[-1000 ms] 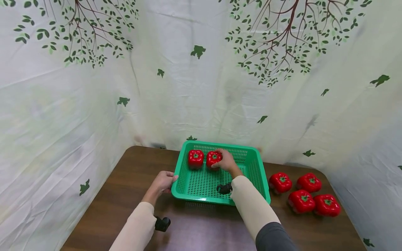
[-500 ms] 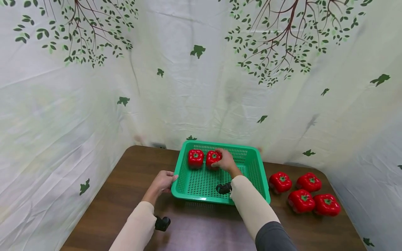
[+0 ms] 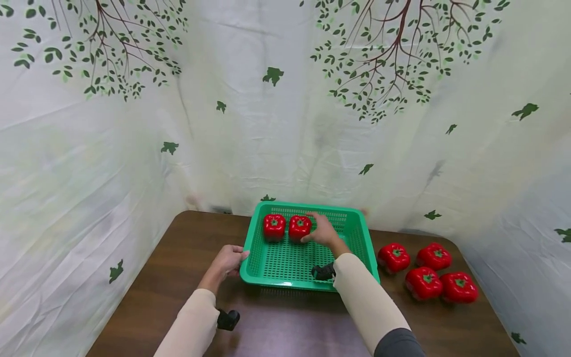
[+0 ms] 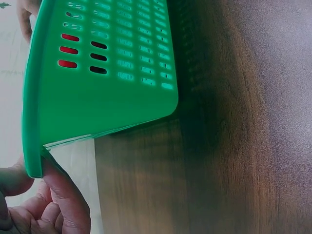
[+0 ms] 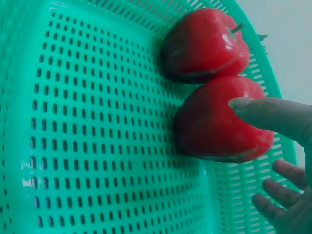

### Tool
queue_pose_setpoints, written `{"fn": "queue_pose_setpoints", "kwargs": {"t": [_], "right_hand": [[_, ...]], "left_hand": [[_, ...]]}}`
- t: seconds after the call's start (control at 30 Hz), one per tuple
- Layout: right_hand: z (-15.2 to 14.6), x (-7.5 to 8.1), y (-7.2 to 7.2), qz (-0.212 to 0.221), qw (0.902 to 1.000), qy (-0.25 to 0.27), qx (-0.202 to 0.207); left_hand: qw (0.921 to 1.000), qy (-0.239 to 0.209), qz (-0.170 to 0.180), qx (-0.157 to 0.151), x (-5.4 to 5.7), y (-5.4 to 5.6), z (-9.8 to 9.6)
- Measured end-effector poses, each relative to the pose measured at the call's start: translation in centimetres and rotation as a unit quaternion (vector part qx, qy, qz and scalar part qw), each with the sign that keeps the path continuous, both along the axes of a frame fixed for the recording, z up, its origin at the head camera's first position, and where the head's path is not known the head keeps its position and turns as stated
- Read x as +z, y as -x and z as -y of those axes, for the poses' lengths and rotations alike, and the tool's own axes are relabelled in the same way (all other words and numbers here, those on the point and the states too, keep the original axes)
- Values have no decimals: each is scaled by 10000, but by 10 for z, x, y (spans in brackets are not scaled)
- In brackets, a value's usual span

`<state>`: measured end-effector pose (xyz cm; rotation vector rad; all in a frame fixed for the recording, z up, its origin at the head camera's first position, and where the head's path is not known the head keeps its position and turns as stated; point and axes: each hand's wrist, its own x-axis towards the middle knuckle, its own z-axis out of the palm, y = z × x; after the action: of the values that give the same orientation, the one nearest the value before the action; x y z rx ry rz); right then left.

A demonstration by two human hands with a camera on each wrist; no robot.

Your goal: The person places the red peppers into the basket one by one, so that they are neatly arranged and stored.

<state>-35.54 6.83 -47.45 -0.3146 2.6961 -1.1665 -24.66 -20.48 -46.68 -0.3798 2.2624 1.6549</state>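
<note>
In the head view my left hand (image 3: 229,260) pinches the left rim of a green plastic basket (image 3: 285,285). The left wrist view shows the thumb and fingers (image 4: 66,202) on either side of the basket's rim (image 4: 33,126). My right hand (image 3: 324,232) is inside the basket, its thumb and fingers spread at the right side of a red bell pepper (image 3: 299,229). In the right wrist view the thumb overlaps this pepper (image 5: 219,122), while the other fingers stand apart from it. Another red bell pepper (image 3: 274,228) sits upright to its left, in the back left of the basket.
Several more red bell peppers (image 3: 424,283) stand in a cluster on the brown wooden table (image 3: 285,327), right of the basket. Behind the table hangs a pale cloth (image 3: 241,158) printed with branches and leaves. Black wrist cameras (image 3: 228,320) sit on both sleeves.
The fingers of my right hand have loosened from the second pepper and drawn slightly to the right. That pepper stays in the basket. The left hand keeps its hold; the head view has shifted slightly.
</note>
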Motion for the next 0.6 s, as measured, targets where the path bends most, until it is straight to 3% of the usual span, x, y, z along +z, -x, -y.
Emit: {"fn": "queue_pose_setpoints", "kwargs": {"t": [0.33,0.6], "right_hand": [[-30,26,-9,160,9992,-206,298],[-61,33,-27,294,9984,-57,485]], "left_hand": [[9999,41,74,-104,2,3,1],[9997,-15,136,-191,3,2,-1]]}}
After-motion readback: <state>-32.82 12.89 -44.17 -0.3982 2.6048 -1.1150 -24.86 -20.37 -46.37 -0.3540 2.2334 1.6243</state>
